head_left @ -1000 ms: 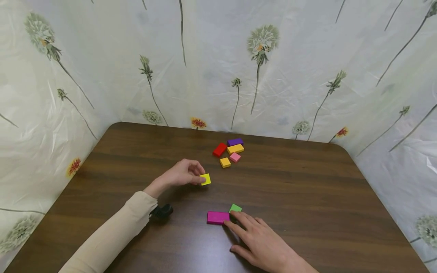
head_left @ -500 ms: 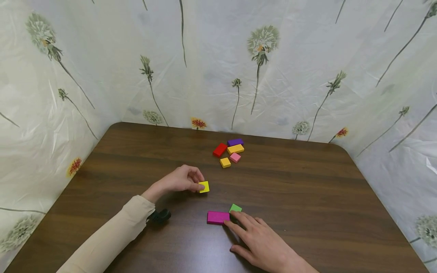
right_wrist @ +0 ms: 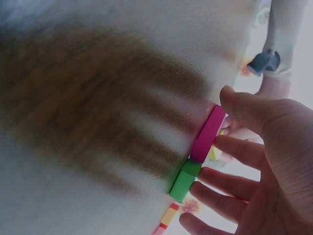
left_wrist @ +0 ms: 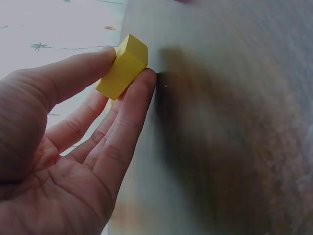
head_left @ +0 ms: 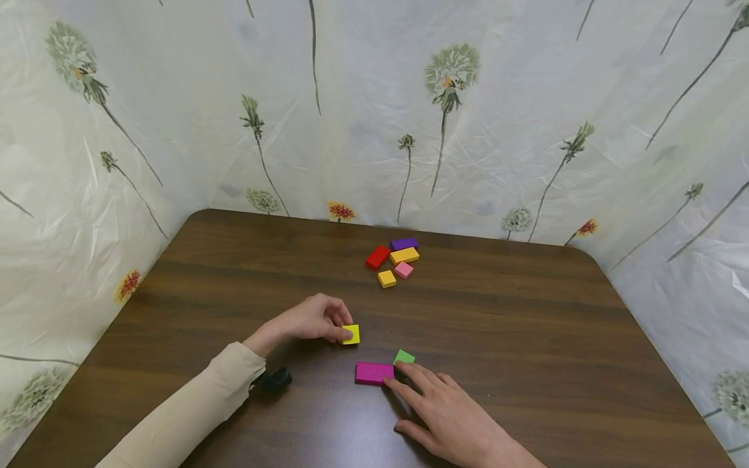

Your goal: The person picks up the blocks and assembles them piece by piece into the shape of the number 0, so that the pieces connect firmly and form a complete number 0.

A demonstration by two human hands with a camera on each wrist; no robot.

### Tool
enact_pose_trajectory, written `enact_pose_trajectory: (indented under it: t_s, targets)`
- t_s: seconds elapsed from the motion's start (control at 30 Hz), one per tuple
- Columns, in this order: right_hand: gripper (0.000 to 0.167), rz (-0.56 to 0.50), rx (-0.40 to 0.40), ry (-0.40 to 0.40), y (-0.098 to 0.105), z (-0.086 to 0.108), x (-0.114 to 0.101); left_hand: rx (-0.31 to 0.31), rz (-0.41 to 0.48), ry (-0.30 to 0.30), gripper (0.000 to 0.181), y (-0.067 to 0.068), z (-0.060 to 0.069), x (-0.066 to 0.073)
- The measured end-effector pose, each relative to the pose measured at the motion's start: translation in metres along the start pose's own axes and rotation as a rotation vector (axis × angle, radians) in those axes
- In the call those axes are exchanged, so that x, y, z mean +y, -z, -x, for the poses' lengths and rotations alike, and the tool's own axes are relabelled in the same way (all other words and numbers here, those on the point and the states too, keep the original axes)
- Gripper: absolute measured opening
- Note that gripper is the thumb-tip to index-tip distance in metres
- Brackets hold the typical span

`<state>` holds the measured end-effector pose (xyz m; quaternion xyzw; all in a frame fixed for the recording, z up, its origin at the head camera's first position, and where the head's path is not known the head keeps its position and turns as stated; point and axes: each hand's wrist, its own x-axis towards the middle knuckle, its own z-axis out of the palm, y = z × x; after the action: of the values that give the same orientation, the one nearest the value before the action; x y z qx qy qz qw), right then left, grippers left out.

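Note:
Between thumb and fingers my left hand (head_left: 316, 318) pinches a small yellow block (head_left: 351, 335), held just above the table. The left wrist view shows that yellow block (left_wrist: 123, 68) tilted between the thumb and a fingertip. My right hand (head_left: 447, 413) lies at the front with relaxed, spread fingers. Its fingertips touch a magenta rectangular block (head_left: 373, 373) and a green block (head_left: 404, 357). In the right wrist view the magenta block (right_wrist: 208, 134) and green block (right_wrist: 185, 180) sit end to end on the table, against the fingertips.
Farther back on the brown wooden table (head_left: 515, 312) lies a loose group: a red block (head_left: 377, 257), a purple block (head_left: 404, 244), an orange-yellow long block (head_left: 404, 256), a pink block (head_left: 404, 270) and a small orange-yellow block (head_left: 387, 279). A floral curtain (head_left: 363, 130) hangs behind.
My left hand has come nearer to the front with the yellow block, toward the magenta block. The right hand and the blocks on the table have stayed where they were.

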<state>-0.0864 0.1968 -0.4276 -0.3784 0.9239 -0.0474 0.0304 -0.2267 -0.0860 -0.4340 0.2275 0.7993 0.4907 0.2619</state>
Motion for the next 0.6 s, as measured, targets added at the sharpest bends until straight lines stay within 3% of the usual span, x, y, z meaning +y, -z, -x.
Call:
enact_pose_trajectory:
  t_s: [0.33,0.6]
  targets:
    - [0.060,0.000,0.018,0.000,-0.002,0.000,0.000,0.007,-0.002,-0.023,0.018,-0.008,0.002,-0.001]
    - [0.060,-0.009,-0.013,-0.012,-0.001,0.001,0.001,0.114,-0.138,-0.055,0.015,-0.020,0.008,-0.002]
